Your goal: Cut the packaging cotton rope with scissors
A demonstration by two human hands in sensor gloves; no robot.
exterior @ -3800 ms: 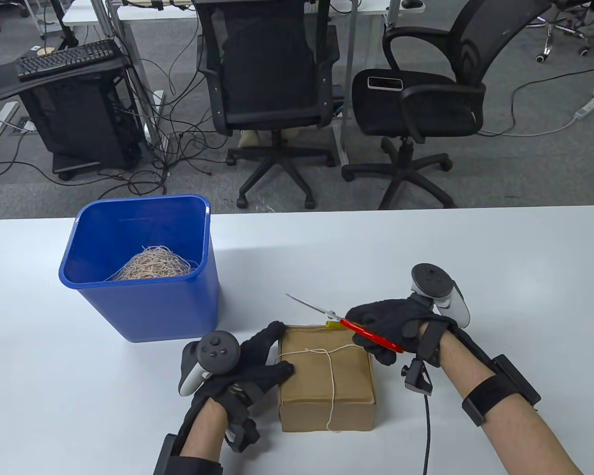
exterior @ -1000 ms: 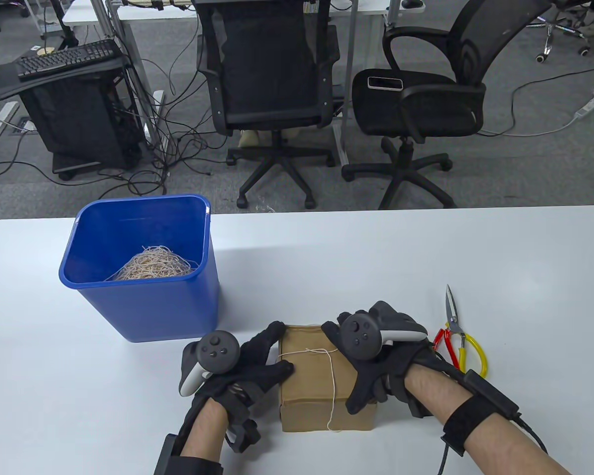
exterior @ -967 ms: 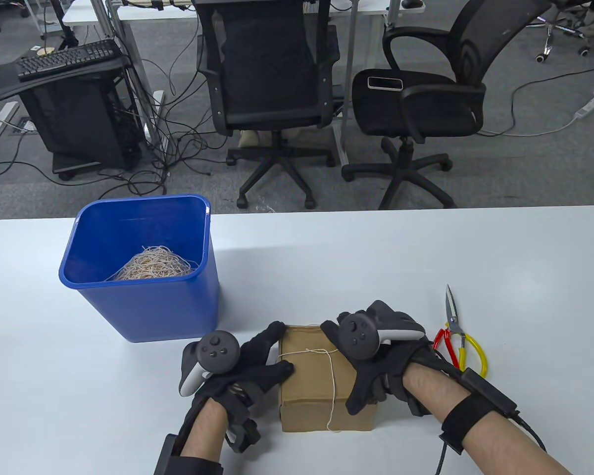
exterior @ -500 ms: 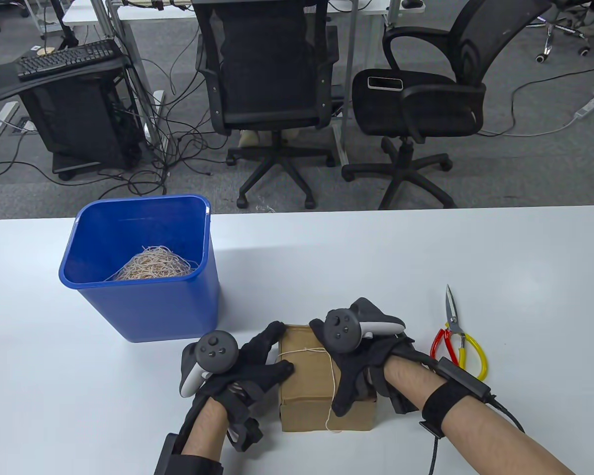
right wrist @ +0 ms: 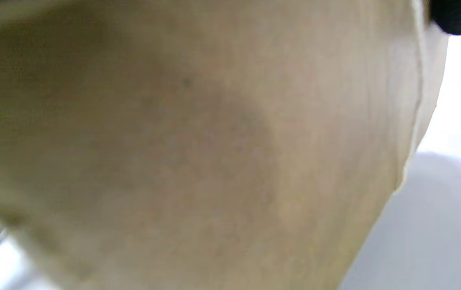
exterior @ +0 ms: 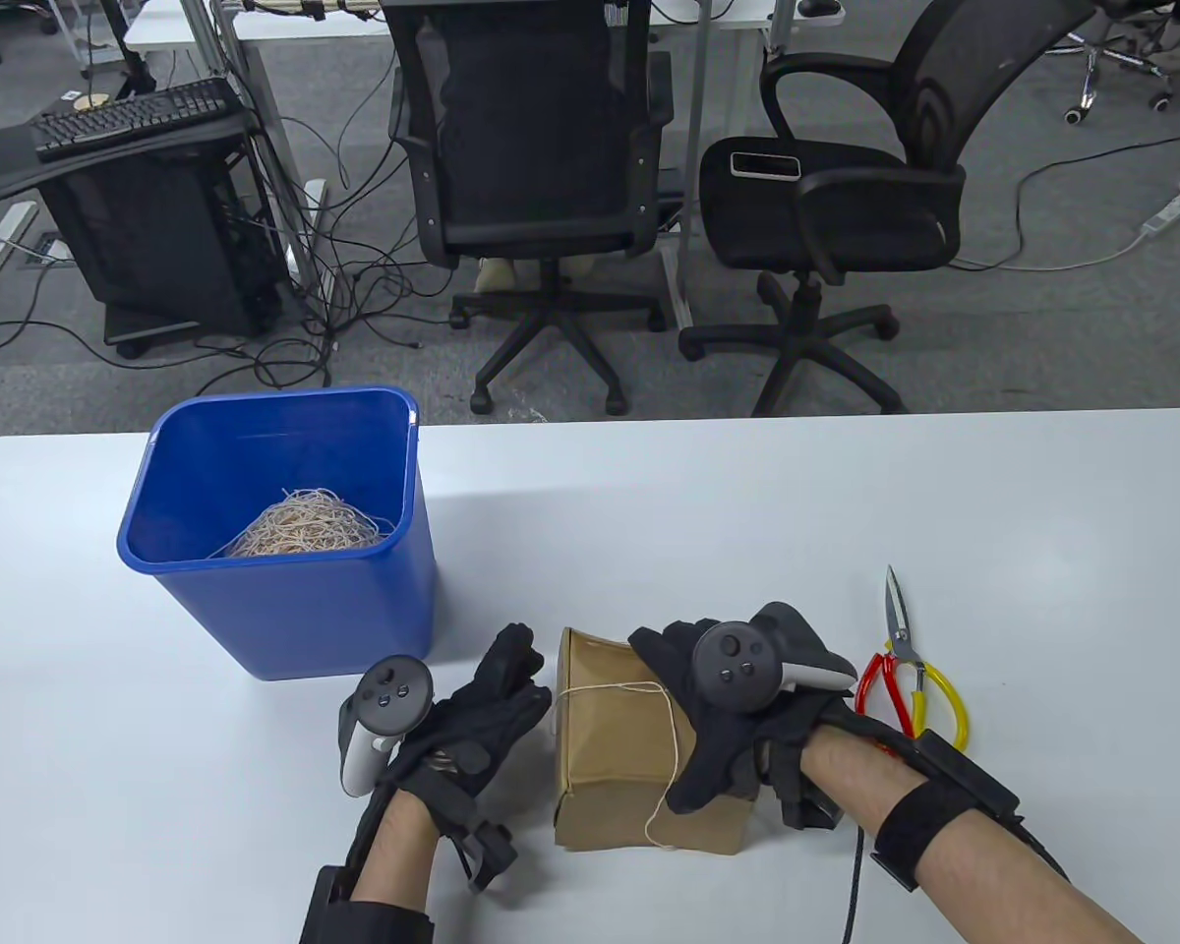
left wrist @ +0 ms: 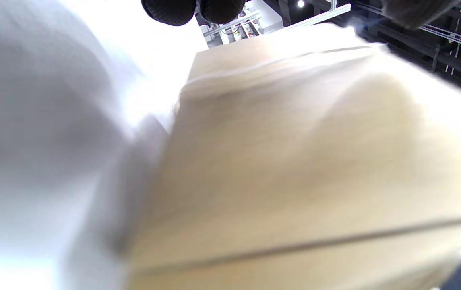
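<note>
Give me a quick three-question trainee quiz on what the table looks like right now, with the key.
1. True or false: the scissors are held in the right hand.
2. Which hand rests on top of the cardboard box? A) left hand B) right hand C) neither
3. Fill in: the loose pile of cut cotton rope lies inside the ____.

Key:
1. False. They lie on the table, to the right of the right hand.
2. B. The left hand is at the box's left side.
3. Blue bin.
</note>
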